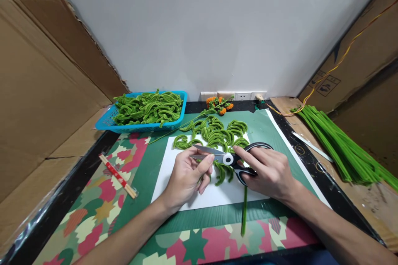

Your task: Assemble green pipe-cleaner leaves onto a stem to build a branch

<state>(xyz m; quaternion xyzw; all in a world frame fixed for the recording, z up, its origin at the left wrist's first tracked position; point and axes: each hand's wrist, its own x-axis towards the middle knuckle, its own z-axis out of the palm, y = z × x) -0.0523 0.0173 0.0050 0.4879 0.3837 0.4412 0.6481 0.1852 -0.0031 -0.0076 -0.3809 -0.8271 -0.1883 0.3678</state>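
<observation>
Black-handled scissors point(228, 159) are held by my right hand point(272, 169), with their blades pointing left. My left hand point(189, 172) is at the blades, its thumb and fingers pinched together; what it holds is too small to make out. A long green fuzzy stem point(244, 213) hangs down below my right hand. Curled green fuzzy pieces point(217, 137) lie in bunches on a white sheet point(164, 174), just beyond and under my hands.
A blue basket point(184, 109) of curled green pieces stands at the back left. Orange flowers point(222, 104) on a stem lie near the wall sockets point(243, 96). Wrapped chopsticks point(116, 176) lie at left. Straight green stems point(338, 145) and a yellow cord point(345, 51) are at right.
</observation>
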